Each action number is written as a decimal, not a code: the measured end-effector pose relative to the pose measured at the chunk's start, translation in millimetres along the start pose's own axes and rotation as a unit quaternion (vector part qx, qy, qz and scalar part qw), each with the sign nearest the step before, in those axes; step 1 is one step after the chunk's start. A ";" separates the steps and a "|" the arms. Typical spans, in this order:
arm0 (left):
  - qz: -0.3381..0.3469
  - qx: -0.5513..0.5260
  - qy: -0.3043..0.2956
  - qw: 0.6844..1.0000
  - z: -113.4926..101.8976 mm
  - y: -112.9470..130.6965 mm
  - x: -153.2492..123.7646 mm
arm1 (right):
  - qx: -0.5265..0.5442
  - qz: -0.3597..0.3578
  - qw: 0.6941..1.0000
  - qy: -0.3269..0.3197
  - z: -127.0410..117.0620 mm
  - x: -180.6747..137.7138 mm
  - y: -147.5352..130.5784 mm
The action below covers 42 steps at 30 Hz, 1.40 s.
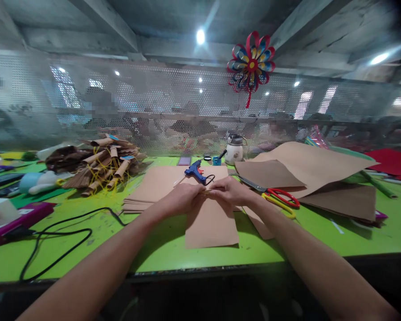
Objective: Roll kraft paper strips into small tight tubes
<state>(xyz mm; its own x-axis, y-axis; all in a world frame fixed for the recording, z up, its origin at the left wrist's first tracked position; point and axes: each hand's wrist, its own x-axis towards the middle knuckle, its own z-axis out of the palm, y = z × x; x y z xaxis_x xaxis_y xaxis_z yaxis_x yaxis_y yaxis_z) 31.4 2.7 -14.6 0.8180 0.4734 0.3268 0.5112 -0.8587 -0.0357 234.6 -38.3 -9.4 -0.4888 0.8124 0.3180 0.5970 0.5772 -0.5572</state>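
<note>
Both of my hands meet over a brown paper sheet, pinching its far edge, which looks rolled or folded over. My left hand is closed on that edge from the left, and my right hand is closed on it from the right. The near part of the sheet lies towards me on the green table. Just beyond my hands a blue glue gun rests on a stack of brown paper. Scissors with red and yellow handles lie beside my right forearm.
Left stands a pile of rolled brown paper tubes with yellow string. A black cable loops across the green table. A white jar stands at the back; large brown paper sheets lie right. A perforated metal screen closes the far side.
</note>
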 end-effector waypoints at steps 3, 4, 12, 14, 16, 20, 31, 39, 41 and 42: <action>-0.001 -0.016 0.004 1.000 0.2 -0.1 -0.7 | 0.010 0.008 1.000 -0.002 0.0 0.2 -1.9; -0.003 -0.028 0.002 1.000 0.6 -0.7 -1.0 | 0.014 0.010 1.000 -0.003 0.0 0.3 -2.5; 0.002 -0.166 -0.055 0.985 -4.2 -4.3 1.1 | 0.020 0.028 0.999 -0.010 -0.4 1.6 0.5; 0.004 -0.175 -0.059 0.983 -4.6 -5.3 2.2 | 0.023 0.030 0.999 0.002 -0.4 2.0 3.1; -0.007 -0.171 -0.054 0.984 -2.7 -7.2 2.4 | 0.027 0.035 0.999 0.015 0.2 2.4 5.7; -0.018 -0.136 -0.050 0.989 2.4 -11.5 -0.2 | 0.026 0.040 0.999 0.003 3.6 2.8 9.3; 0.001 -0.153 -0.033 0.988 -9.1 -7.8 -4.4 | -0.027 0.005 1.000 0.014 4.7 2.7 4.4; -0.022 -0.229 -0.063 0.971 -6.4 -12.6 -4.3 | 0.006 0.010 0.999 -0.030 -0.9 1.8 2.5; -0.032 -0.249 -0.081 0.965 -5.1 -14.9 -4.2 | 0.005 0.016 0.999 -0.042 -4.2 1.0 2.1; -0.039 -0.259 -0.090 0.961 -4.5 -15.8 -4.0 | 0.004 0.018 0.999 -0.048 -5.8 0.6 2.1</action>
<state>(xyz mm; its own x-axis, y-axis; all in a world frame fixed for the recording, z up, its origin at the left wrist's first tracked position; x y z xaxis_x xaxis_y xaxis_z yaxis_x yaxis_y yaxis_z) 18.8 13.5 -11.1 0.8391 0.5260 0.1389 0.4105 -0.7796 0.4729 239.2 -36.1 -5.9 -0.5261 0.8208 0.2225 0.6100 0.5465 -0.5739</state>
